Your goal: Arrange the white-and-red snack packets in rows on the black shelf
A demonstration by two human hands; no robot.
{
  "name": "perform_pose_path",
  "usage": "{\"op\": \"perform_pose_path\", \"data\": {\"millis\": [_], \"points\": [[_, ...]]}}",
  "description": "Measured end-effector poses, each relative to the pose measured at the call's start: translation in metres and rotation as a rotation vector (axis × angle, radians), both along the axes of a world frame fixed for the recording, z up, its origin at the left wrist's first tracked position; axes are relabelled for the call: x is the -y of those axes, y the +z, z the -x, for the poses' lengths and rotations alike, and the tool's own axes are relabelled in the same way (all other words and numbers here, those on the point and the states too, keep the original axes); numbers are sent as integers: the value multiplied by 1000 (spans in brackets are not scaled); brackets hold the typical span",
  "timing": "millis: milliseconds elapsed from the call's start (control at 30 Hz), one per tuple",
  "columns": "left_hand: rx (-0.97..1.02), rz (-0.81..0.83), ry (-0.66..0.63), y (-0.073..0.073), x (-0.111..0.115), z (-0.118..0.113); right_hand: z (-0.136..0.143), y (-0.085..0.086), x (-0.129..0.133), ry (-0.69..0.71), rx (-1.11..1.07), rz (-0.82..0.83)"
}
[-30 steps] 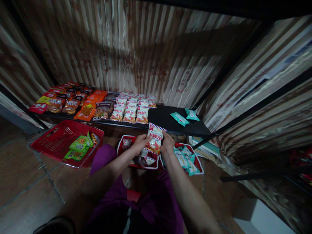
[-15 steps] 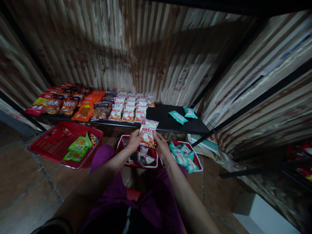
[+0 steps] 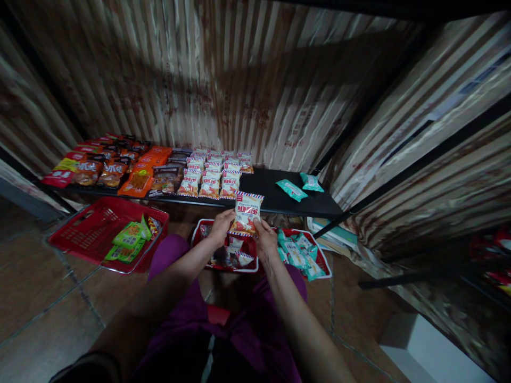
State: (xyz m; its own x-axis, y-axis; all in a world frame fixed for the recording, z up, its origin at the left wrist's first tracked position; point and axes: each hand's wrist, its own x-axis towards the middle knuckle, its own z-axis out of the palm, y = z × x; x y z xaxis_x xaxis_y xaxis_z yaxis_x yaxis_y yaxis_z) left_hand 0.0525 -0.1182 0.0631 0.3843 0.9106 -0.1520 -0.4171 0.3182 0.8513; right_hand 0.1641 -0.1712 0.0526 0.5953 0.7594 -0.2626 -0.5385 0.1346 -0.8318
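Both hands hold a cream-coloured snack bag with striped ends, red lettering and an orange picture on its face. My left hand pinches its left side, and my right hand grips the lower right side, thumb on the front. The bag is tilted up towards me, just in front of the black shelf. Behind it on the shelf, matching bags lie in rows. Beneath my hands a red basket with a white rim holds more packets, partly hidden by my left hand.
Orange packs, brown packs and dark noodle-like packs fill the shelf's left. Two teal packets lie on its right. A red basket holds green packets; another basket holds teal ones. Slanting black posts flank the right.
The snack bag has shifted slightly to the right and a little upward, and its lettering is easier to read. Both hands have moved with it, keeping their hold.
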Motion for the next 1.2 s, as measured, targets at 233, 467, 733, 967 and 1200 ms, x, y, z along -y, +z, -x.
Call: {"op": "perform_pose_path", "data": {"millis": [233,467,733,967,1200], "points": [[-155,-23,15,-5,7,-2,2,5,0,-30,-56,0],[-252,-89,233,-15,8,-9,3,3,-3,-40,-21,25],[-325,-107,329,-18,-9,-5,-4,-7,5,144,33,67],[-213,33,264,-17,-9,-8,-3,-8,5,78,30,90],[-55,138,34,0,1,0,-4,-8,5,12,80,77]]}}
